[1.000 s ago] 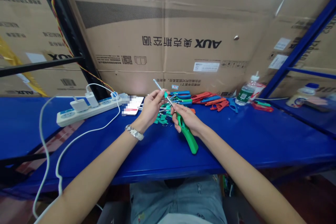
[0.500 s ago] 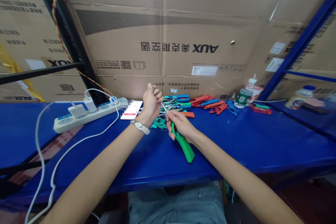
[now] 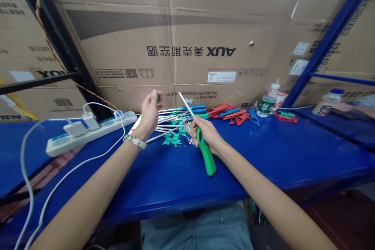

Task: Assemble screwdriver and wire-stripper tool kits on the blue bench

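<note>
the right hand [image 3: 205, 133] wraps its fingers round the green handle [image 3: 207, 160], whose end points to six o'clock, while the left hand [image 3: 150, 113] curls narrowly on a green bit [image 3: 158, 98], and a firm grip would best steady the metal rod [image 3: 186, 104] aimed at eleven o'clock.

Between my left hand [image 3: 150, 111] and right hand [image 3: 206, 132] there is passing room, though the metal tube [image 3: 186, 104] of my green long-necked lighter [image 3: 208, 159] slants up into it. Behind, loose metal tubes [image 3: 166, 127] and green plastic pieces [image 3: 173, 140] obstruct a low reach, and the cardboard [image 3: 216, 19] walls off the back. Leftward, the power strip [image 3: 90, 131] and white cable [image 3: 84, 161] hinder me; rightward, the blue tabletop [image 3: 269, 156] gives free passage up to the red handles [image 3: 240, 118] and water bottle [image 3: 265, 105]
</note>
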`<state>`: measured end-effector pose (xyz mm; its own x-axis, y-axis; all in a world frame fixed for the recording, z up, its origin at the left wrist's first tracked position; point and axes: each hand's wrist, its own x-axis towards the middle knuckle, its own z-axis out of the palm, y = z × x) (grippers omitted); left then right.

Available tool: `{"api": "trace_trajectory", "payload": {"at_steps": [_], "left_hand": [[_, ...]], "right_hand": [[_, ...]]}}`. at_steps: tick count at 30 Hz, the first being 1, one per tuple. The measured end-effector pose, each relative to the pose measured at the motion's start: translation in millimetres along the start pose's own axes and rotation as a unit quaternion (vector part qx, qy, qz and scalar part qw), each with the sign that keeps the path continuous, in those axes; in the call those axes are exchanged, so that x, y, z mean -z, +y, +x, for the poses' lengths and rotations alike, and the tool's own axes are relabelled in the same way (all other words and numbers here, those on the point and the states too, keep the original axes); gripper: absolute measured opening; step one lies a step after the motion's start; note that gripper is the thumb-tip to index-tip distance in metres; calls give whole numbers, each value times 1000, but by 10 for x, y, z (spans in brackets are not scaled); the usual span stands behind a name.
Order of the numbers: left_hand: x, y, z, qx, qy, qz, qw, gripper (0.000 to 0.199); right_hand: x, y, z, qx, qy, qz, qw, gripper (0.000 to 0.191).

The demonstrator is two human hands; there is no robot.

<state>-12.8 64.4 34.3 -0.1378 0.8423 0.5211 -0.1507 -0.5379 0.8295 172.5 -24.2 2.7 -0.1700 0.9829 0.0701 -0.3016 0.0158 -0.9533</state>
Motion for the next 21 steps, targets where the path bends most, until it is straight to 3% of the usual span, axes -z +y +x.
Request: {"api": "trace_trajectory", "payload": {"at_steps": [1,2,5,7,8,10,13,17,19,21], "left_hand": [[96,-40,-72,-24,-39,92,995,39],[185,-87,-153,-42,-119,182,975,37],[361,-237,-376,-95,-345,373,856,29],[387,-287,-467,-118,-383,438,805,28],[375,-284,-497,-132,-375,454,797,29],[306,-226,-551,-160,-330,449,815,29],[123,-89,-667,-151,-281,357,878,25],[-123,-30,-808,-8,-253,194,948,30],[-175,-45,-799,66,-200,105,972,32],[-163,-48,-738,133,-124,10,983,32]], "right_hand": [[19,-25,9,-2,14,4,1000,34],[32,-47,16,-5,25,6,1000,33],[43,-73,20,-20,46,2,999,31],[35,-59,19,-28,51,1,998,29],[28,-47,21,-31,51,0,998,29],[9,-24,40,-32,52,-5,998,27],[-30,-10,123,-25,62,-35,997,26],[-81,-63,309,16,58,-127,990,24],[-102,-115,372,56,27,-216,974,26],[-128,-161,380,105,-7,-328,939,28]]}}
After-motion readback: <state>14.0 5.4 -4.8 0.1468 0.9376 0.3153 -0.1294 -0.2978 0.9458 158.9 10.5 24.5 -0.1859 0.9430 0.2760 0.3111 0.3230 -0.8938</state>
